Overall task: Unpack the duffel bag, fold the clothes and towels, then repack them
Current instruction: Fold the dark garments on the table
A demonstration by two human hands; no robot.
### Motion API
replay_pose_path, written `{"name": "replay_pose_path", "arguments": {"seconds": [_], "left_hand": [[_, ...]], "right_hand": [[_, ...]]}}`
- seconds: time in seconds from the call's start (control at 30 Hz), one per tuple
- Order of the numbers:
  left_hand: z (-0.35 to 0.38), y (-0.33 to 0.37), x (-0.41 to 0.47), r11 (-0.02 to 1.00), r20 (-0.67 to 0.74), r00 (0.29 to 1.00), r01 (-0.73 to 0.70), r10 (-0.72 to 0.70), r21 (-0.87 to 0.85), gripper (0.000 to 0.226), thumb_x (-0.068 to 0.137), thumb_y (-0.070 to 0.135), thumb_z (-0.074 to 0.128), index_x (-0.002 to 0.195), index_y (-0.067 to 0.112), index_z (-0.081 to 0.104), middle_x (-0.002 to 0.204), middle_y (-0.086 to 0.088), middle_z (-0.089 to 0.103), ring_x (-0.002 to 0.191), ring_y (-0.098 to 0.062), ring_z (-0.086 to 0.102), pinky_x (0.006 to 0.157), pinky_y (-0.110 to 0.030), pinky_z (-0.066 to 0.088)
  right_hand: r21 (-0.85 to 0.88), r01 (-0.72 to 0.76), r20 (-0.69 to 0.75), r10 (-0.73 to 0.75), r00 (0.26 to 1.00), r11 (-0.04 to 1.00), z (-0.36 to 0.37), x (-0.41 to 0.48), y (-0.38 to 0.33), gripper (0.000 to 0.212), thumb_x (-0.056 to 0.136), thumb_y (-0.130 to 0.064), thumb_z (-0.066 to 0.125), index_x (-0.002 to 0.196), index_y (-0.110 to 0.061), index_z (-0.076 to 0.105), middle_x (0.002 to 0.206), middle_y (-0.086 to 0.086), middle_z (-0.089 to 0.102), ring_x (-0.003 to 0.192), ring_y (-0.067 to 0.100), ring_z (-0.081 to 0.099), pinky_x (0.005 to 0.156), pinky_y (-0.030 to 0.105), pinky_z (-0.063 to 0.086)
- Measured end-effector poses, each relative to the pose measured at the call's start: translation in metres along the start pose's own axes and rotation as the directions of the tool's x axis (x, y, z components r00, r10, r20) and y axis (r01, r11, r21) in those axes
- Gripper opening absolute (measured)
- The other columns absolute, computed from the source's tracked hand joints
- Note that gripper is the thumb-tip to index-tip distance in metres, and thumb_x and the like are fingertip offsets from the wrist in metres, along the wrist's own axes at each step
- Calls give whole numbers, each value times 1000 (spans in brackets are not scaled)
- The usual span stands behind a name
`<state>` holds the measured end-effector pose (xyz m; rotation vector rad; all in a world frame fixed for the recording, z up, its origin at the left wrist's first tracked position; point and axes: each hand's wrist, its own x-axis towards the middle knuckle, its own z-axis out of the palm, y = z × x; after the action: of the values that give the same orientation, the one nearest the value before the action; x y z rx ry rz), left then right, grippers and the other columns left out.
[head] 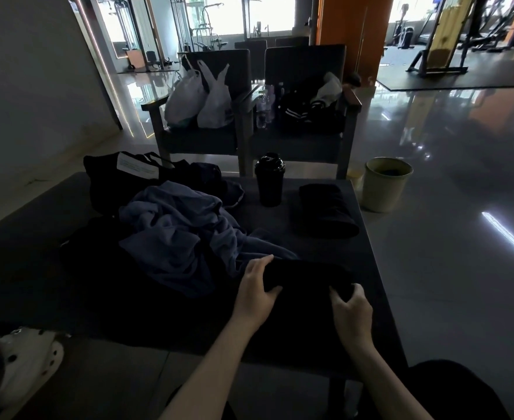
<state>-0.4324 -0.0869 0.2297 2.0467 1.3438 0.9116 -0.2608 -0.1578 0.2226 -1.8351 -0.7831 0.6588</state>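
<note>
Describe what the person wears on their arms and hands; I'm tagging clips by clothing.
Both forearms are bare up to the frame's lower edge: no sleeves in view. The left hand and right hand wear no gloves, and no watch, bracelet or ring shows, though the dim light could hide a thin one.

Black shaker bottle (269, 179) upright on worktop (37, 237). Green bin (384, 184) on floor beyond. Two chairs behind: white plastic bags (201, 98) on left, dark clothing (310, 112) on right.
</note>
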Motion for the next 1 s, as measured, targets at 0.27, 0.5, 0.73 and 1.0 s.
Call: {"name": "replay_pose_path", "arguments": {"seconds": [0.27, 0.5, 0.73, 1.0], "left_hand": [[23, -5, -16, 874, 177, 967, 75, -180, 481, 58, 98, 51, 22, 150, 26, 23, 160, 5, 12, 147, -19, 7, 116, -48, 12], [22, -25, -14, 863, 287, 903, 151, -319, 483, 60, 97, 57, 23, 151, 34, 10, 160, 11, -10, 147, -20, -4, 118, -48, 8], [26, -4, -28, 711, 64, 909, 277, -413, 646, 73, 94, 63, 24, 152, 24, 1, 148, -15, 30, 132, -30, 30, 104, -42, 32], [15, 6, -15, 844, 205, 833, 448, -514, 295, 81, 88, 47, 57, 150, 27, 8, 141, -15, 35, 122, -32, 45, 97, -38, 42]], "right_hand": [[-660, 311, 131, -302, 944, 684, 23, -6, 20, 59, 89, -33, 58, 142, -18, 39, 152, 17, 26, 136, 35, 33, 105, 52, 34], [-737, 259, 253, -100, 962, 625, 20, 0, 19, 56, 98, -48, 31, 150, -31, 18, 159, 14, 1, 145, 27, 9, 116, 45, 14], [-749, 204, 235, -34, 971, 631, 12, -12, 8, 61, 96, -48, 36, 149, -31, 13, 147, 12, 32, 132, 29, 32, 101, 41, 35], [-237, -5, 312, 81, 947, 971, -4, -7, 0, 66, 84, -18, 65, 143, -21, 36, 109, 5, 54, 85, 12, 58, 72, 22, 54]]}}
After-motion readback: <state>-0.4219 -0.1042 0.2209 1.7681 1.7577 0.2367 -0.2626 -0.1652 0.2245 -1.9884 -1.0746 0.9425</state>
